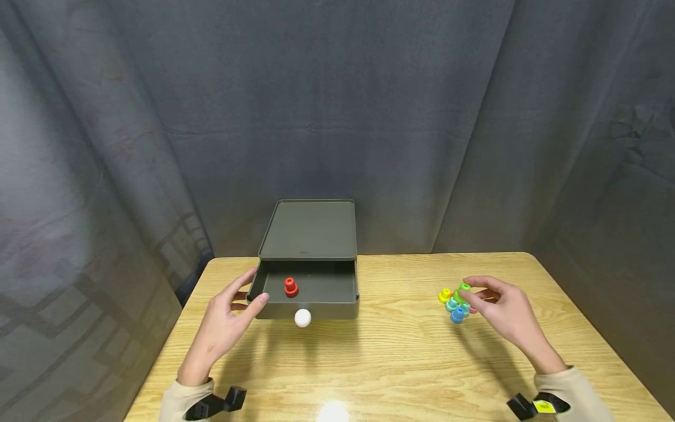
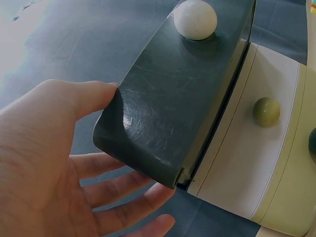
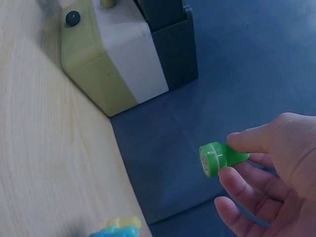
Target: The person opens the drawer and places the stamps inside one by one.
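My left hand (image 1: 221, 319) grips the left front corner of the pulled-out grey drawer (image 1: 334, 310), thumb at the front edge and fingers along the side. A white round knob (image 1: 303, 318) sits on the drawer's front. Inside the drawer stands a red toy stamp (image 1: 290, 287). Off to the right, my right hand (image 1: 506, 308) pinches a green stamp (image 3: 213, 159) between thumb and fingers; its patterned face shows in the right wrist view. Close by it on the table are a yellow stamp (image 1: 445, 295), a blue stamp (image 1: 457, 316) and several others, partly hidden by the hand.
The drawer belongs to a small cabinet with a flat grey top (image 1: 313, 228). Its lower white drawer (image 2: 237, 133) and yellow-green drawer (image 3: 81, 47) are closed, with round knobs. Everything stands on a wooden table (image 1: 401, 363); a dark grey curtain (image 1: 337, 117) hangs behind.
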The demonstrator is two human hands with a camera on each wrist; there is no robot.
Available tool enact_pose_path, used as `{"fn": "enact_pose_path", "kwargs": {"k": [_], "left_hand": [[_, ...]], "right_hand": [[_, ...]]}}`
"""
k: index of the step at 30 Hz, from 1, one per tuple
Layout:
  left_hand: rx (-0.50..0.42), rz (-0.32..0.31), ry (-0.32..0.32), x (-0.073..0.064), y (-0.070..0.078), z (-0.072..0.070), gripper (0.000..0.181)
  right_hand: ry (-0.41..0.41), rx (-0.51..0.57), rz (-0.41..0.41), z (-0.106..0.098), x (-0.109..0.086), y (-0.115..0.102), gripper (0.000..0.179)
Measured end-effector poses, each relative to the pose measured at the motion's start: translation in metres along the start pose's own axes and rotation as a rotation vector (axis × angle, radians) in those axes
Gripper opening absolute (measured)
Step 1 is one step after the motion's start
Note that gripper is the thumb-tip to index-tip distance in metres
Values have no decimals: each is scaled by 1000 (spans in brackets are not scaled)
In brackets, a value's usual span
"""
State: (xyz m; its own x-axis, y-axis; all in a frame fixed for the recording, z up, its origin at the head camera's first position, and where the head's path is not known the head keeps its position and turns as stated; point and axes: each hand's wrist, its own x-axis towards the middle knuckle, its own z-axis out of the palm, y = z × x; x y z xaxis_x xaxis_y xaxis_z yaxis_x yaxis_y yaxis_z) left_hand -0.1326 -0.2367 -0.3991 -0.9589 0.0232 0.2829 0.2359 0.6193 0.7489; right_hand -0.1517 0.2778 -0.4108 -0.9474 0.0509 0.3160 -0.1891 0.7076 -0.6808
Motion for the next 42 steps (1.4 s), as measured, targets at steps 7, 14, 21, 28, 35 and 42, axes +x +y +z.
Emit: {"fn": "enact_pose_path", "kwargs": {"k": [7,14,21,28,35,42], "left_hand": [[-3,-2,1,0,-1,-1,63],[-6,-4,3,-1,-2,0,62],[-7,-11,0,-2,-3,1,63],[-3,12,17,0,-3,1,62],[-9,8,17,0,-4,2,61],[-15,13,17,1,-3,2,62]], "right_hand": [[-1,1,-34,-1,2,-11,34],[-26,35,-57,1,6,-31,31],[-76,23,-85,-2,12,-58,31],[-92,39,-129,1,20,-80,30],[-105,70,-180,8,25,-94,23],[-141,95,-207,17,30,-103,24]]}}
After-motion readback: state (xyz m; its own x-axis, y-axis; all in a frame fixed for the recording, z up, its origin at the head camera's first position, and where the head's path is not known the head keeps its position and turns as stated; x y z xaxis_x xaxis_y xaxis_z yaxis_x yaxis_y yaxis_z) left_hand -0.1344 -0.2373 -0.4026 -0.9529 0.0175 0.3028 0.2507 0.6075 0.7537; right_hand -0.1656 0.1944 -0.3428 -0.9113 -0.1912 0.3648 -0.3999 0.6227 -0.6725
